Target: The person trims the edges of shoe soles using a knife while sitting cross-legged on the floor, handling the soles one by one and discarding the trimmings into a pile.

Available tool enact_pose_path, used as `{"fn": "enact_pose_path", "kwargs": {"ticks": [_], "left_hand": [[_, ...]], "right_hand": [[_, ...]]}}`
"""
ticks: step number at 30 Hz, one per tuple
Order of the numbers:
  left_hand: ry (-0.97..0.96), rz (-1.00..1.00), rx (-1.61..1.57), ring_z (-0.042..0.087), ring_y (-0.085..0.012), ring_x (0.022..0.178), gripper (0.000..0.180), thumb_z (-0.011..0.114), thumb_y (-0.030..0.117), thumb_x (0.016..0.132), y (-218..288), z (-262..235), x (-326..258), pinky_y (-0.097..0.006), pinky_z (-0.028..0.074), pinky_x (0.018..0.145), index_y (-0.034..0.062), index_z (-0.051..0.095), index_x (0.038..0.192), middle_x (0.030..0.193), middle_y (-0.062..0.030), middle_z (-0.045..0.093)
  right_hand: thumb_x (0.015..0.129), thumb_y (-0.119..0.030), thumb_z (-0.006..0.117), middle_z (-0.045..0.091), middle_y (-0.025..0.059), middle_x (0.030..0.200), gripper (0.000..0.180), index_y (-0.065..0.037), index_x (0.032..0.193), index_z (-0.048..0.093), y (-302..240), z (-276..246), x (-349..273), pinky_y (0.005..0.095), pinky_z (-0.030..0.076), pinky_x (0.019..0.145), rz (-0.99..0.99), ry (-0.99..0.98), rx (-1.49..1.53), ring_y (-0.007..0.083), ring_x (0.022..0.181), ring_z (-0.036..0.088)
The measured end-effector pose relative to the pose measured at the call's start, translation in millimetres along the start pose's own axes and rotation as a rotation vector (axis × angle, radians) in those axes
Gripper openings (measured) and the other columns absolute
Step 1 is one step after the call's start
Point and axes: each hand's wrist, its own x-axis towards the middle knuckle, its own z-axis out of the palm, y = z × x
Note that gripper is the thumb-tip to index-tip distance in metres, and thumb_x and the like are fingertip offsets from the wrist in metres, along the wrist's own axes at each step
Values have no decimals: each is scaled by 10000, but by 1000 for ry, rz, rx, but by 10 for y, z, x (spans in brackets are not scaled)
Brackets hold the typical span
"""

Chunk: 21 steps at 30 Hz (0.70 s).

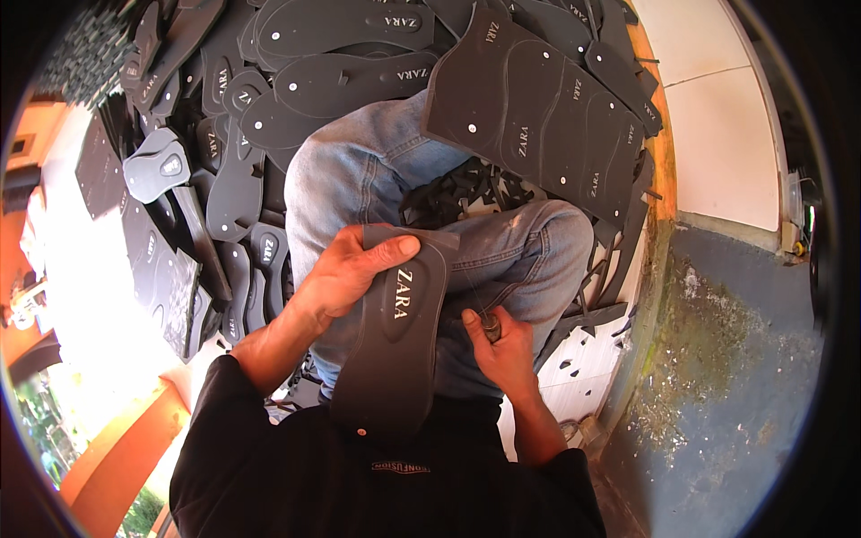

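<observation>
My left hand point(352, 272) grips the top of a black foam sandal sole point(395, 345), thumb laid across its upper face. The sole hangs lengthwise over my lap, with a raised heel-shaped patch near my thumb and a small white dot at its lower end. A strip of surplus foam edges its upper end. To the right of the sole, my right hand point(508, 351) is closed around the short, round, brownish handle of a small hand tool point(491, 326). A thin line, seemingly its narrow blade, runs from it toward the sole; its exact shape is unclear.
A large black foam sheet point(538, 117) marked with several sole outlines leans by my jeans-clad knee. Many cut soles point(345, 85) are heaped ahead and to the left. Dark offcuts point(475, 193) lie between my legs. A worn grey floor point(717, 359) is at the right.
</observation>
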Motion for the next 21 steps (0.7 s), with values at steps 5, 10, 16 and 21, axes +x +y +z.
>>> {"fn": "enact_pose_path", "kwargs": {"ticks": [5, 10, 16, 21], "left_hand": [[3, -17, -30, 639, -128, 734, 418, 683, 280, 826, 9, 38, 3, -239, 518, 674, -59, 612, 1060, 873, -90, 670], [-4, -36, 47, 625, -108, 780, 372, 681, 268, 833, 67, 64, -11, -241, 504, 715, -29, 633, 1051, 895, -65, 674], [-110, -44, 135, 605, -92, 875, 352, 661, 259, 854, 154, 113, -23, -240, 478, 796, 6, 634, 1097, 951, -37, 675], [-155, 32, 159, 604, -85, 875, 374, 661, 281, 853, 62, 123, 15, -226, 485, 752, 14, 630, 1113, 970, -42, 674]], "right_hand": [[848, -264, 666, 365, 70, 441, 414, -24, 590, 448, 7, 50, 5, 324, 312, 396, -9, 5, -30, 177, 411, 352], [850, -201, 651, 397, 114, 437, 375, -19, 592, 449, 9, 90, 21, 345, 306, 391, -6, 48, -25, 213, 360, 341], [816, -139, 631, 454, 188, 496, 284, 10, 629, 478, -308, -107, 532, 384, 368, 443, -211, -70, -173, 346, 416, 424], [848, -219, 620, 534, 75, 514, 270, -24, 678, 546, -440, -184, 797, 312, 372, 451, -9, -214, 251, 187, 464, 516]]}}
